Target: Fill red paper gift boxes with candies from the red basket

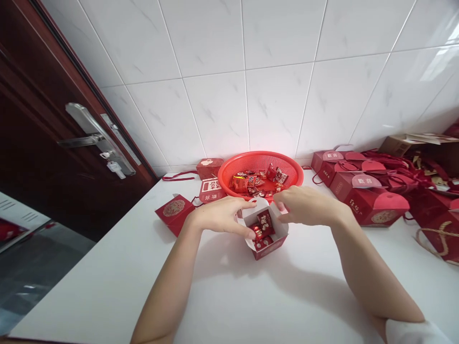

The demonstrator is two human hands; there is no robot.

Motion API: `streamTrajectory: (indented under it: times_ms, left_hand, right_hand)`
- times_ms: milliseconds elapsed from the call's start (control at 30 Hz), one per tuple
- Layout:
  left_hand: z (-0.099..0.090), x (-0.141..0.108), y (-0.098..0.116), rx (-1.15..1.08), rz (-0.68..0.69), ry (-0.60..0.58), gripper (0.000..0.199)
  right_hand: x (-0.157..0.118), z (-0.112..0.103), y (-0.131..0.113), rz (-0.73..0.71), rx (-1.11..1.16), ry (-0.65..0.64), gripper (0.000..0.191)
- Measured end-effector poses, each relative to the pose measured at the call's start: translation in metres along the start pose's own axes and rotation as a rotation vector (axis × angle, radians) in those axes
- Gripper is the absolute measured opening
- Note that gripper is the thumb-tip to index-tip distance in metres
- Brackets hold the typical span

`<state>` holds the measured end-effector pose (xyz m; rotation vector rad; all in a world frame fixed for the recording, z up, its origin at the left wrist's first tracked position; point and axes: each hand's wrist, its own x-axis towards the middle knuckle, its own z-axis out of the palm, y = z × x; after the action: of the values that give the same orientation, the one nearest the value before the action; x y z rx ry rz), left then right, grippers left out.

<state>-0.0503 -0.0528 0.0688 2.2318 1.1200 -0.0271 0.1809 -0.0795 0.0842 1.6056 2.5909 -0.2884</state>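
A small red gift box (270, 248) with a white inside stands on the white table in front of me, its top flaps raised. Red-wrapped candies (264, 223) lie in it. My left hand (222, 215) grips the box's left side, thumb at the near left flap and fingers along the back. At the box's far right edge, my right hand (304, 204) is closed with its fingers curled against the flap; its fingertips are partly hidden. Just behind both hands sits a red plastic basket (260, 157) holding more wrapped candies (247, 181).
Several closed red boxes (358, 196) crowd the right side, with a cardboard carton (398, 145) behind them. On the left lie a red box (175, 212), a flat printed box (211, 191) and a ribbon (178, 177). A tiled wall (215, 110) backs the table; a door (46, 119) stands left.
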Motion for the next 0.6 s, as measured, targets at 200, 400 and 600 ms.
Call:
streamTrajectory:
  times_ms: [200,400,600]
  left_hand:
    - [-0.003,-0.003,-0.003,0.015,0.06,-0.025,0.084]
    - [0.011,0.01,0.006,0.136,-0.024,0.102,0.089]
    - [0.019,0.019,0.012,0.2,-0.048,0.129,0.034]
  right_hand:
    - [0.01,0.008,-0.008,-0.194,0.112,-0.142,0.014]
    - [0.013,0.006,0.004,-0.215,0.254,-0.209,0.033]
    - [0.015,0.005,0.015,-0.242,0.262,-0.292,0.045]
